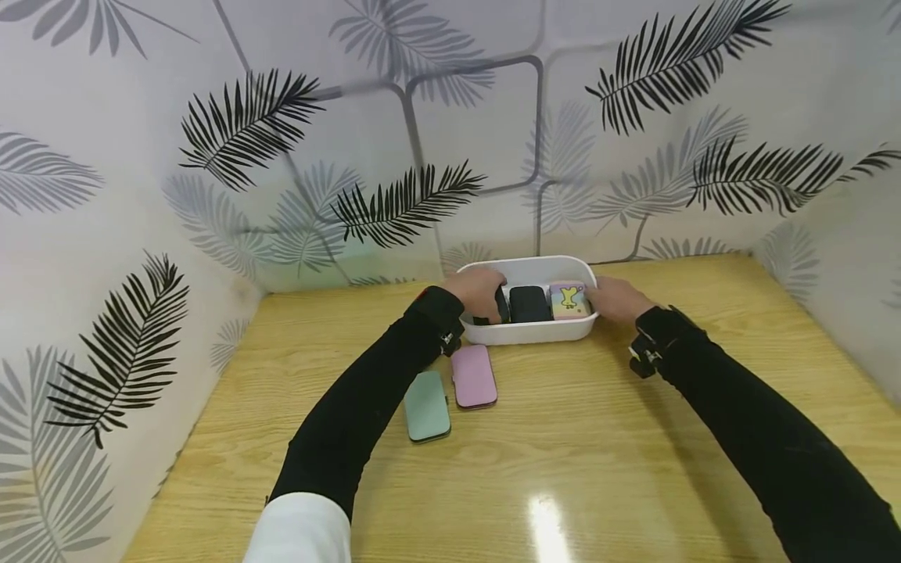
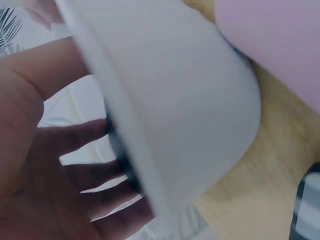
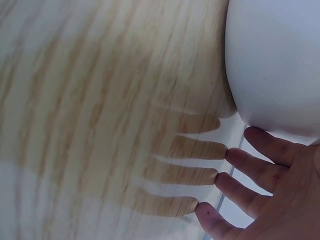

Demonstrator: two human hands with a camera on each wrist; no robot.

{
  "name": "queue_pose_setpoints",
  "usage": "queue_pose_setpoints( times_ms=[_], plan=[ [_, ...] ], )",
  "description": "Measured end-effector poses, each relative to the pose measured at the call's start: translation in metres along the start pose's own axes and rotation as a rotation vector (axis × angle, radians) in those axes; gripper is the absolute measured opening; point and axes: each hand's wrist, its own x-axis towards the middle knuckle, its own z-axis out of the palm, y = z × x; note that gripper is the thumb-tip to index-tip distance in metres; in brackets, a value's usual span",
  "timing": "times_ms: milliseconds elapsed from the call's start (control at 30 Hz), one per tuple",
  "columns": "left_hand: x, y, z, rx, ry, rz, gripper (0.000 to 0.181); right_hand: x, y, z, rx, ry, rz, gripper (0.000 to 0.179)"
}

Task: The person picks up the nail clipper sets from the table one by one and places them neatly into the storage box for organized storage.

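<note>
A white oblong bin (image 1: 529,335) stands at the back of the table. My left hand (image 1: 480,291) reaches into its left end, fingers and thumb over the rim, holding a black case (image 1: 501,303) that the hand mostly covers. In the left wrist view the fingertips meet the dark edge (image 2: 120,150) of that case behind the bin wall. Beside it in the bin lie a black case (image 1: 529,304) and a pastel box (image 1: 568,300) with a yellow figure. My right hand (image 1: 618,301) is against the bin's right end; its fingers are extended outside, low beside the wall.
A pink case (image 1: 474,376) lies on the wooden table (image 1: 619,469), just in front of the bin. Left of it is a mint green case (image 1: 427,408), partly under the left forearm. A patterned wall covering (image 1: 479,141) rises directly behind the bin.
</note>
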Motion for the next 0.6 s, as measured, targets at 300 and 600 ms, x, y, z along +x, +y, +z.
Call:
queue_pose_setpoints(
  times_ms=[300, 600],
  plan=[
    [0.0006, -0.0006, 0.0035, -0.133, -0.122, 0.029, 0.073, 0.0007, 0.0012, 0.0006, 0.025, -0.017, 0.039, 0.048],
    [-0.0061, 0.0035, 0.0016, -0.188, -0.075, 0.075, 0.068, 0.0010, 0.0005, 0.0009, -0.003, -0.012, 0.052, 0.047]
  ],
)
